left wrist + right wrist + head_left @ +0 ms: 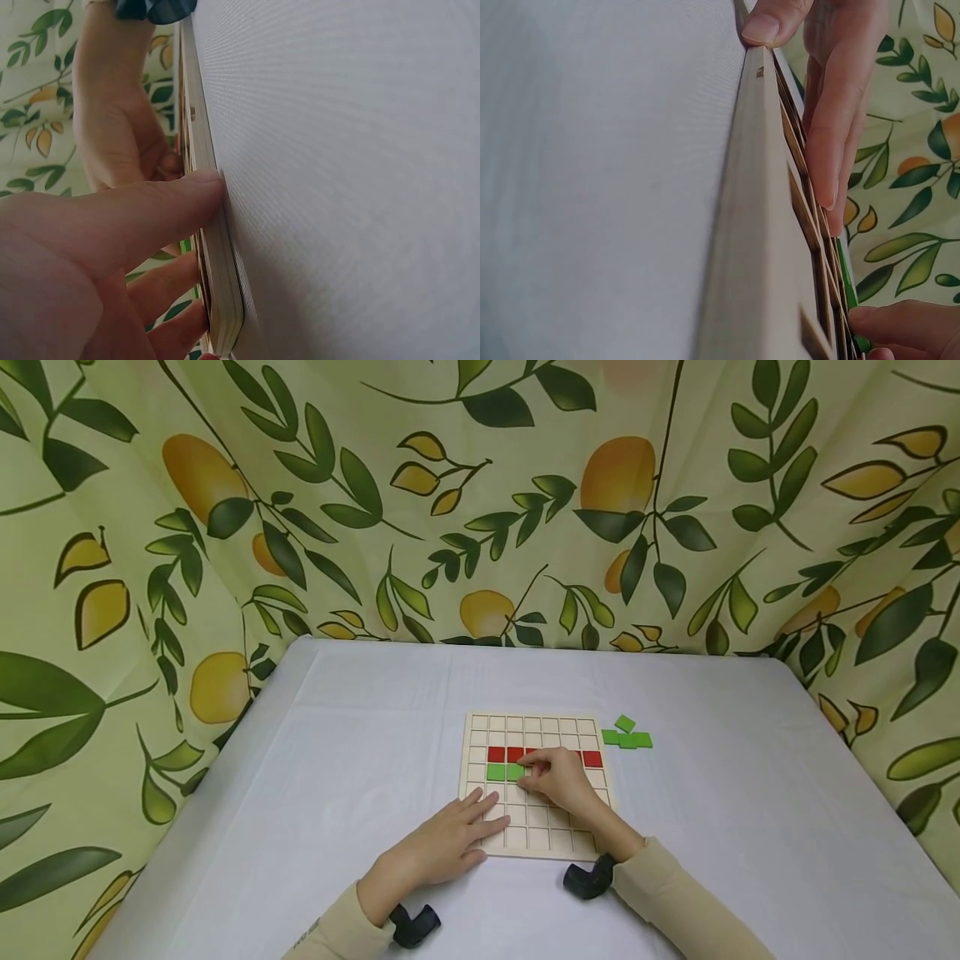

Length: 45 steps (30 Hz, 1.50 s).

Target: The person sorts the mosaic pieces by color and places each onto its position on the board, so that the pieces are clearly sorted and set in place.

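Two hands (450, 839) (557, 781) reach over one board (538, 817), four green tiles (627, 741) beside it.

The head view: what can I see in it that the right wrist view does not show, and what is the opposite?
Only the head view shows the red tiles, the loose green tiles right of the board and the black pieces by the sleeves.

Only the right wrist view shows the small dark mark on the board's edge.

Both show the left hand, the right hand, the board, green on it, the white cloth and the leaf-patterned curtain.
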Tool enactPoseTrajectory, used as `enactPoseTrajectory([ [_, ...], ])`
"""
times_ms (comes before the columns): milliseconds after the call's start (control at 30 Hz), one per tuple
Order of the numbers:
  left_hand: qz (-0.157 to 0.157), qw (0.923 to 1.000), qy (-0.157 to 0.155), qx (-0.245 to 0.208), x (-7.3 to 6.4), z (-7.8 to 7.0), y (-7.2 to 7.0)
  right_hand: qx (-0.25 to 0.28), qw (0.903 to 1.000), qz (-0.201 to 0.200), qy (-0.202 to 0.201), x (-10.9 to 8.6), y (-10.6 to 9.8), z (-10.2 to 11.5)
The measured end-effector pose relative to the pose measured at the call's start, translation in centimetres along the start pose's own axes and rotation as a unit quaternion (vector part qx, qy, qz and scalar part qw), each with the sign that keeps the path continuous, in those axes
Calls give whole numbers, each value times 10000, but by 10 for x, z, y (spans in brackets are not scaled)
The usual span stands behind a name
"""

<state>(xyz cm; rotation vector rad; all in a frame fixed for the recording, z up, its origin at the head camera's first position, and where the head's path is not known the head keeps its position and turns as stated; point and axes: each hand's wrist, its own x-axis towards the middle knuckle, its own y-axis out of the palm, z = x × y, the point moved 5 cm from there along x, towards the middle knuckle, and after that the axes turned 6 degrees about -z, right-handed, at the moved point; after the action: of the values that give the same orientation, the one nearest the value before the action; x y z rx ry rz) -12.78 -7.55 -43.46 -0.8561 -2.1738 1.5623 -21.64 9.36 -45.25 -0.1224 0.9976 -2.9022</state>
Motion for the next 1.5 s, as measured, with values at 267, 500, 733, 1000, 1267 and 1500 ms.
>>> enactPoseTrajectory([
  [267, -3, 10000, -10, -14, 0, 0, 0, 1, 10000, 75, 36, 0, 0, 1],
  [500, 5, 10000, -11, 24, -1, 0, 0, 50, 9999, 89, 38, 1, 0, 0],
  [733, 21, 10000, -1, 68, 0, -1, -1, 169, 9998, 130, 54, 1, -1, -1],
  [1000, 62, 10000, -42, 42, 0, -1, -1, 477, 9982, 237, 263, -1, -2, -5],
  [1267, 19, 10000, -4, 21, 0, 0, 0, 569, 9978, 193, 263, -2, -8, -6],
  [1500, 1, 10000, -6, 36, 0, -1, -1, 422, 9987, 152, 247, -2, -19, -8],
])
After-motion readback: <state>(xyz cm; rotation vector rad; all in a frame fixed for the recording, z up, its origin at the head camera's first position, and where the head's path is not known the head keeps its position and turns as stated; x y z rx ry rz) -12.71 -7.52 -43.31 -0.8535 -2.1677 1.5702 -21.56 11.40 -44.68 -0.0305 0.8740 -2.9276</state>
